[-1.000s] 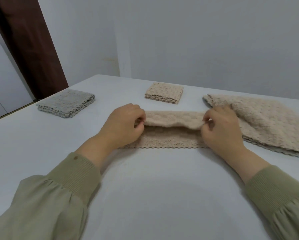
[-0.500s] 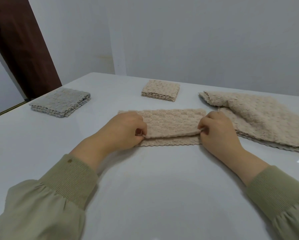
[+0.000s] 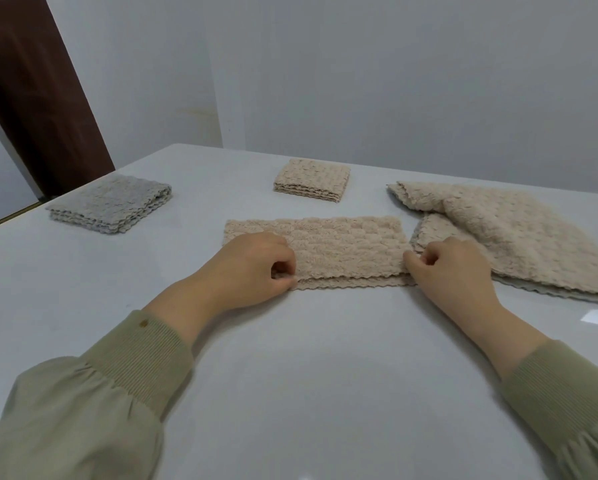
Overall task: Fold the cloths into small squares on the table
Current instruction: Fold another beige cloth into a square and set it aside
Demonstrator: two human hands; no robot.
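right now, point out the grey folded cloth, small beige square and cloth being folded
grey folded cloth (image 3: 112, 202): head view, top face centre
small beige square (image 3: 313, 178): head view, top face centre
cloth being folded (image 3: 342, 247): head view, top layer centre

The left hand (image 3: 252, 268) lies over the near left corner of the folded cloth (image 3: 342, 247), and the right hand (image 3: 453, 271) hides its near right corner. Their fingertips curl out of sight, so which layers they pinch cannot be told. Beyond the right hand, the loose beige cloth (image 3: 519, 237) runs off the picture's right edge, and the grey layer (image 3: 546, 293) beneath it shows only as a thin rim. Both sleeves (image 3: 83, 410) are cut off by the lower edge. Far left of the left hand, the layers of the grey stack (image 3: 110, 202) are too fine to count.
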